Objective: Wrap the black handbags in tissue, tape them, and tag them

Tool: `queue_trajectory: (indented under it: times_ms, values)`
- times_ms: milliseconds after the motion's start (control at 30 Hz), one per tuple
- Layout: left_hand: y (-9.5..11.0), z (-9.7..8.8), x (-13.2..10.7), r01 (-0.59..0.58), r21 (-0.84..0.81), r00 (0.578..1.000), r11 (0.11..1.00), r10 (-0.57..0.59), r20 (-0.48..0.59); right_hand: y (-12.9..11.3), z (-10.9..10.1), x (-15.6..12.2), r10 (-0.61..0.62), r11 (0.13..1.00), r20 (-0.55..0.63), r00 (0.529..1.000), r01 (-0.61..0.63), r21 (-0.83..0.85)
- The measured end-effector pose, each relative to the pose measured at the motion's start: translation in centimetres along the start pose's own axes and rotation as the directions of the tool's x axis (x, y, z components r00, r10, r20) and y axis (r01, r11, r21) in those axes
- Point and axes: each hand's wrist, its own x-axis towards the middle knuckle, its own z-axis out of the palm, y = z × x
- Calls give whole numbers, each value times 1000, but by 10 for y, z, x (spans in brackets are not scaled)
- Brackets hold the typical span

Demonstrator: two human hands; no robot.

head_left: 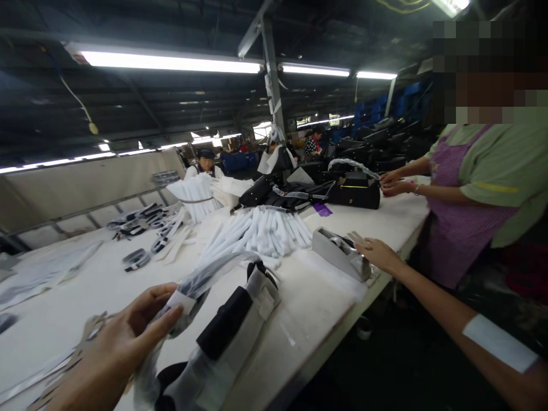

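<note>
My left hand [141,325] is closed around the handle [214,274] of a black handbag [226,322], thumb on top. Clear film wraps the handle, with a white piece [182,301] around it under my thumb. Pale translucent wrapping covers parts of the bag, which lies tilted on the table in front of me. My right hand [381,255] reaches to the far end of a grey tape dispenser [336,251]. Its fingers are drawn together at the dispenser's top; what is between them is too small to make out. A white patch [499,342] sits on my right forearm.
White padded rolls [265,231] are heaped mid-table, with a tied bundle [194,197] behind. Wrapped straps [143,220] lie at left. A co-worker in a purple apron [462,211] handles another black handbag [355,191] at right. The table edge [342,328] runs along my right.
</note>
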Motion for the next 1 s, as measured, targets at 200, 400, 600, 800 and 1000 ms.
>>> queue_trajectory:
  times_ms: [200, 400, 600, 800, 1000]
  values:
    - [-7, -1, 3, -5, 55, 999, 998, 8, -47, 20, 5, 14, 164, 983, 117, 980, -172, 65]
    - [-11, -4, 3, 24, 88, 998, 996, -18, -62, 11, -12, 5, 176, 949, 60, 982, -186, 255]
    - [-15, -7, 7, 53, 64, 998, 997, -49, -50, 20, -27, -28, 289, 874, 106, 951, -308, 376]
    - [-13, -5, 6, 57, -29, 998, 998, -58, -39, 45, -1, -49, 371, 807, 26, 928, -337, 486]
    - [-7, 5, -5, 20, -152, 999, 988, -27, -44, 43, 18, -56, 368, 800, -137, 920, -238, 551]
